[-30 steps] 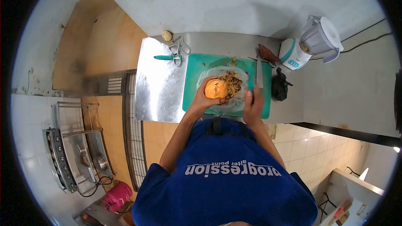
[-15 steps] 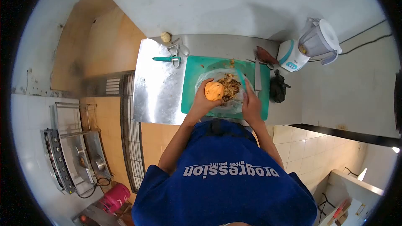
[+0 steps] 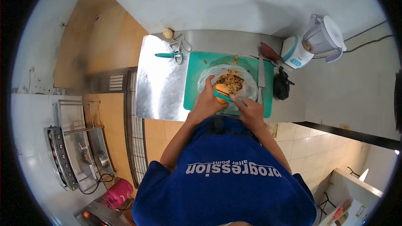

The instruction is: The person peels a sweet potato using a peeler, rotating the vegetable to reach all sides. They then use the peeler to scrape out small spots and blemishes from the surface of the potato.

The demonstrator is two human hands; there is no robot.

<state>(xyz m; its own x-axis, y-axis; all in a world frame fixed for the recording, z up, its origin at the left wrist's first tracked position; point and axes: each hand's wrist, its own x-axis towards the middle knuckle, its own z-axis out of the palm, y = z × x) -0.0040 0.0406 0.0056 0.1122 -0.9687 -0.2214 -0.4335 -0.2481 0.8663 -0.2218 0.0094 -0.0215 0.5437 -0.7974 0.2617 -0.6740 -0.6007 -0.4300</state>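
Observation:
My left hand [image 3: 206, 104] is wrapped round a peeled orange sweet potato [image 3: 222, 88], over the near left part of a clear plastic bag [image 3: 250, 84]. In my right hand [image 3: 251, 113] is a green peeler [image 3: 226, 96], its head lying across the sweet potato. A heap of peelings [image 3: 231, 82] lies on the bag. Beneath the bag is a green cutting board [image 3: 192, 88]. A knife [image 3: 261, 77] rests along the board's right side, blade pointing toward me.
A green-handled metal tool [image 3: 169, 55] lies left of the board, near a small round pale item [image 3: 168, 33] by the wall. To the right are a black plastic bag [image 3: 284, 84], a reddish-brown tuber [image 3: 270, 52] and a blender [image 3: 322, 37]. The steel counter [image 3: 157, 83] extends left.
My right hand has moved left and nearer to me, bringing the peeler from the bag's right side onto the sweet potato. My left hand has tilted the sweet potato. The view has shifted slightly.

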